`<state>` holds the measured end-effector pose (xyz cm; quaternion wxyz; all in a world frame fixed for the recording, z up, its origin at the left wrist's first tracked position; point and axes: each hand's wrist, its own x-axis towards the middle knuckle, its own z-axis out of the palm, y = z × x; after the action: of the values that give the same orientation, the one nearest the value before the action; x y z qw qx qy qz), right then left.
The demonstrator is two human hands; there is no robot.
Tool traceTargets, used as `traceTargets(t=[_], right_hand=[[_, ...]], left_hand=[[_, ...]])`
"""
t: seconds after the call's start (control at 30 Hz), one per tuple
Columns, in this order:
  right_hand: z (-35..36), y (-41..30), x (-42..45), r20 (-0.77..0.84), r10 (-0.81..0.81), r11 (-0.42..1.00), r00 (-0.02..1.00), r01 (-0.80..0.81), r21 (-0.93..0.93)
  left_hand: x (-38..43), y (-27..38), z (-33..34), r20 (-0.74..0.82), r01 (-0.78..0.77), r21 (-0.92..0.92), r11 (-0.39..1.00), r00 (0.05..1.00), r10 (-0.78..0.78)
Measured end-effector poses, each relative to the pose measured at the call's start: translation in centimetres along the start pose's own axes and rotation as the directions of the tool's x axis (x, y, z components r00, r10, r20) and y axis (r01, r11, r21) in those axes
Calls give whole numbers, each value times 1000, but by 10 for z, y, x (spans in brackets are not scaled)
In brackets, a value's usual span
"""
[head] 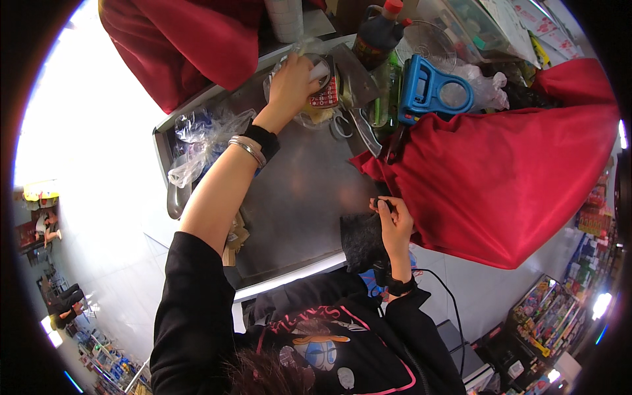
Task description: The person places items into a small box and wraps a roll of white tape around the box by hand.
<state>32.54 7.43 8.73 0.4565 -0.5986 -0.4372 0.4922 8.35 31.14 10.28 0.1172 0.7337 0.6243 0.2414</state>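
My left hand (pixel 291 86) reaches over the far side of the dark metal tabletop (pixel 306 192), its fingers on or beside clear plastic packaging and a round container (pixel 320 71); what it grips is hidden. Below its fingers lies a red and black keypad (pixel 326 94). My right hand (pixel 395 217) is at the right edge of the tabletop, thumb and fingers closed on a small dark object (pixel 381 203). A black cloth (pixel 360 239) hangs beside that hand. Scissors (pixel 341 124) and a cleaver (pixel 351 74) lie right of the keypad.
Red cloth (pixel 493 182) covers the right side. A blue plastic tool with a ring (pixel 434 91), a dark bottle with a red cap (pixel 377 37) and a wire strainer (pixel 425 47) crowd the far right. Crumpled clear plastic bags (pixel 202 140) lie at left. A black cable (pixel 452 296) hangs at lower right.
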Motion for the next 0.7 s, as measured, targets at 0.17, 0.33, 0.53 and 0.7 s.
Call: traceTargets(t=[0.17, 0.33, 0.53, 0.7], right_hand=[[3, -1, 2, 18, -1, 1000, 1000, 1, -5], [4, -5, 2, 28, 2, 1000, 1000, -1, -29], [2, -2, 1, 17, 12, 1000, 1000, -12, -3], [2, -3, 2, 34, 2, 1000, 999, -1, -17]], left_hand=[[-2, -5, 0, 12, -40, 15, 999, 999, 39], [-1, -7, 8, -36, -79, 98, 992, 996, 83], [4, -8, 6, -37, -29, -23, 999, 999, 28], [5, -11, 4, -161, -44, -204, 978, 987, 10]])
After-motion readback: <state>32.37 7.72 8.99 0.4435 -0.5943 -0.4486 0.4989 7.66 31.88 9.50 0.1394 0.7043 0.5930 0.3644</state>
